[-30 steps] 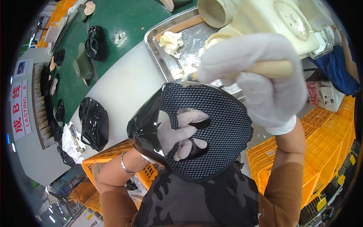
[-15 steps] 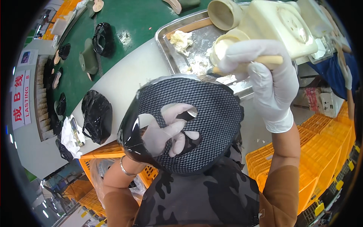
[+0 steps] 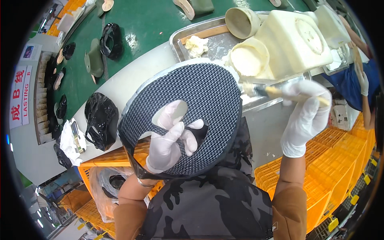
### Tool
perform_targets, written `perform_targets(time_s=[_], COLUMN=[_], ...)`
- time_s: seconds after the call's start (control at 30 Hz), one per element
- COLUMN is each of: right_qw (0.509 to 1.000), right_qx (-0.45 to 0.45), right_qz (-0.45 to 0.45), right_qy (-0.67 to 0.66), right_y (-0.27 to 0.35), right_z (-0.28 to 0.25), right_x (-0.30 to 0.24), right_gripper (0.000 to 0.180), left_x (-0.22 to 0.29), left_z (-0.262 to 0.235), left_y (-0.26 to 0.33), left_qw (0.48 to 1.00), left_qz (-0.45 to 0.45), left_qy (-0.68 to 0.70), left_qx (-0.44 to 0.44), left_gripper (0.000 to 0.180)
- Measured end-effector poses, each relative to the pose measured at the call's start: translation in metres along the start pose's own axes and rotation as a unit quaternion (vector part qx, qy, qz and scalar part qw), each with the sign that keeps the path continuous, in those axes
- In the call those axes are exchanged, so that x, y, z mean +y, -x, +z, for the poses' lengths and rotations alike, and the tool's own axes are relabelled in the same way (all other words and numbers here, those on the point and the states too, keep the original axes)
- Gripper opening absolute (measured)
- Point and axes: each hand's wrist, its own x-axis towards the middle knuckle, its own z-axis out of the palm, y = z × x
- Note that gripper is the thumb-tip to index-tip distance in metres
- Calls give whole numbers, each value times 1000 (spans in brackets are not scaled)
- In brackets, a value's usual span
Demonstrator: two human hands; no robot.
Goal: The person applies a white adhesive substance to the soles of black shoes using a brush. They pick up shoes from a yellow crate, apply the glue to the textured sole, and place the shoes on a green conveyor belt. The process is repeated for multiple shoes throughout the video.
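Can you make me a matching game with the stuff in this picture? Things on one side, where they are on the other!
Things:
1. brush
2. mesh shoe upper
3. metal tray
4. black glossy piece

Places:
A. on the white ledge, at the left
B. held in the gloved right hand
C. under the cream tubs
D. on the gloved left hand, fingers poking through

Pairs: 1-B, 2-D, 3-C, 4-A

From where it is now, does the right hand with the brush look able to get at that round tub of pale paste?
Probably yes: the right hand holds the brush just beside the round tub, with nothing between them.
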Motion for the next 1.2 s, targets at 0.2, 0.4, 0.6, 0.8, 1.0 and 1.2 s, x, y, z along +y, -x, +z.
perform_targets(time_s=[0.2,0.4,0.6,0.8,1.0,1.2], right_qw=[998,995,990,989,985,991], right_qx=[6,73,98,85,8,98], right_qz=[-44,31,50,27,89,34], right_qy=[-32,-59,-91,-121,-148,-84], right_y=[-31,2,3,-11,5,-9], right_z=[30,20,15,33,21,43], right_x=[2,5,-5,3,-7,1], right_gripper=[25,20,17,15,14,20], left_x=[1,-5,-10,-9,-14,-14], left_z=[11,3,11,20,19,22], left_y=[4,-2,-9,-21,-38,-55], left_qw=[999,994,986,957,933,893], left_qz=[46,109,163,280,347,434], left_qy=[19,-6,-35,-63,-70,-117], left_qx=[-9,-5,24,38,61,2], left_gripper=[46,49,49,45,42,39])
